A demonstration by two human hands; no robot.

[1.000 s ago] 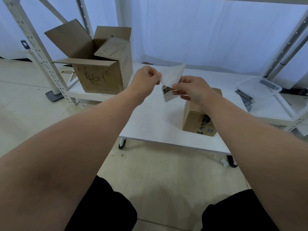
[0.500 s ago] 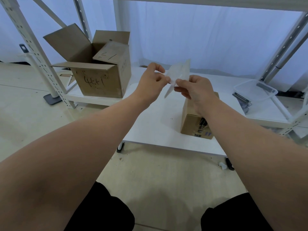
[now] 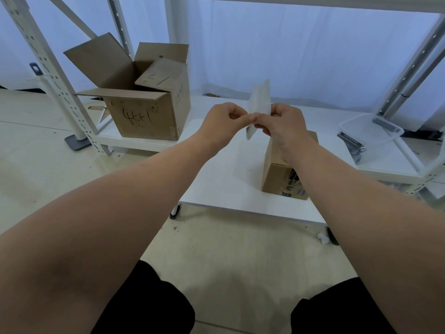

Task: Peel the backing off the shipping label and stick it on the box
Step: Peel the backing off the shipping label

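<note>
I hold a white shipping label (image 3: 260,100) upright and edge-on in the air, above the white table (image 3: 226,184). My left hand (image 3: 222,121) pinches its left edge between thumb and forefinger. My right hand (image 3: 285,121) pinches it from the right, fingertips nearly touching the left hand's. The sheet shows two thin layers splitting apart at the top, and a lower corner pokes out beneath the fingers. A small closed cardboard box (image 3: 284,174) with dark printed marks on its front stands on the table under my right wrist, partly hidden by my forearm.
A large open cardboard box (image 3: 144,112) with handwriting sits on a low white shelf at the left. White perforated rack uprights (image 3: 55,68) stand left and right. A clear plastic bin (image 3: 368,131) rests on the right shelf. My knees are at the bottom edge.
My hands have drawn closer together and the label has turned from a flat sheet showing black print to edge-on and upright. The view has shifted slightly.
</note>
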